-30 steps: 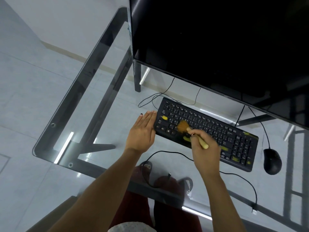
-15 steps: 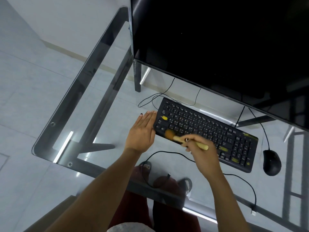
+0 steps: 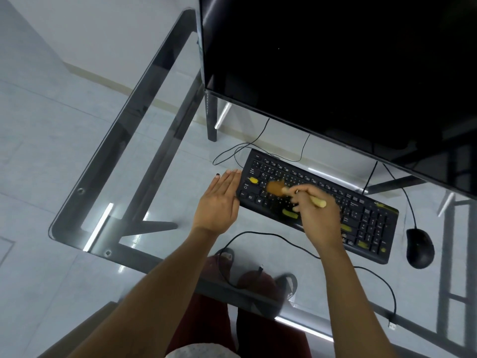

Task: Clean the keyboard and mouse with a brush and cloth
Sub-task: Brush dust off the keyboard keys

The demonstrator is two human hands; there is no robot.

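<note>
A: Right hand point(image 3: 318, 218)?
B: Fingers curled round brush point(image 3: 291, 192) handle; bristles left of grip, on keyboard point(image 3: 366, 220) left keys.
A: Left hand point(image 3: 219, 202)?
B: Flat, fingers straight against keyboard's left edge.

Keyboard point(image 3: 366, 218): white key legends, mostly too small or blurred to read. Legible on the left letter block: Q, W, A, Z, X, C, V. A Windows logo key sits in the bottom row. Yellow marks on several keys carry no readable characters. Nothing readable on the mouse point(image 3: 420, 251) or monitor point(image 3: 335, 73).
</note>
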